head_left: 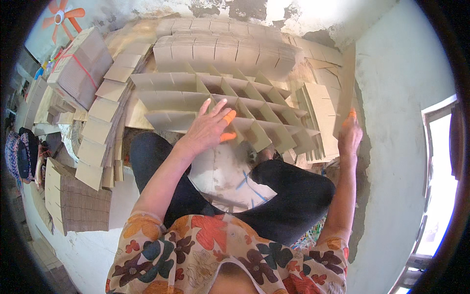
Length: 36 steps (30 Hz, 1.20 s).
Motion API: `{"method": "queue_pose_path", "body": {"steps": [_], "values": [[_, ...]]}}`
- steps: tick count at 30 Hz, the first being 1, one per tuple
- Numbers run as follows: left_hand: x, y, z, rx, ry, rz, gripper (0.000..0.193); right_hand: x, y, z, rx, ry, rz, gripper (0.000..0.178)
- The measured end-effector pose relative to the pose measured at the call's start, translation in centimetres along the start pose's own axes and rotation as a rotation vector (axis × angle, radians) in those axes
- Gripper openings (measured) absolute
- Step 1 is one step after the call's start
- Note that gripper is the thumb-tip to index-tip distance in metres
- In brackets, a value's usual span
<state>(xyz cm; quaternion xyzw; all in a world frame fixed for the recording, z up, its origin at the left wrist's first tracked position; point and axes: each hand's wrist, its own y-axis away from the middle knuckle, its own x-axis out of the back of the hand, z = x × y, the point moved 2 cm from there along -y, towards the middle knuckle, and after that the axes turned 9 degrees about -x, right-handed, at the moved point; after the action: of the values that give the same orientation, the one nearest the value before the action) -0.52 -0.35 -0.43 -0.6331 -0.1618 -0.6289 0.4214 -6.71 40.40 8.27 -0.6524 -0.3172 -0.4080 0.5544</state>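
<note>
divider grid: a brown cardboard lattice of interlocked slotted strips (215, 105), standing on edge and forming open square cells
state: partly assembled, its long strips run left to right while short cross strips sit slanted in their slots
place: on the floor in front of the seated person's knees
loose strip: a long flat brown cardboard strip (344, 90), held upright, just right of the lattice, apart from its cells
</note>
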Motion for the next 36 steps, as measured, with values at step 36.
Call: {"method": "queue_pose_path", "body": {"steps": [36], "values": [[1.6, 8.8, -8.3, 0.261, 0.141, 0.387, 0.016, 2.6, 6.9, -32.2, 0.656, -0.803, -0.646, 0.077]]}}
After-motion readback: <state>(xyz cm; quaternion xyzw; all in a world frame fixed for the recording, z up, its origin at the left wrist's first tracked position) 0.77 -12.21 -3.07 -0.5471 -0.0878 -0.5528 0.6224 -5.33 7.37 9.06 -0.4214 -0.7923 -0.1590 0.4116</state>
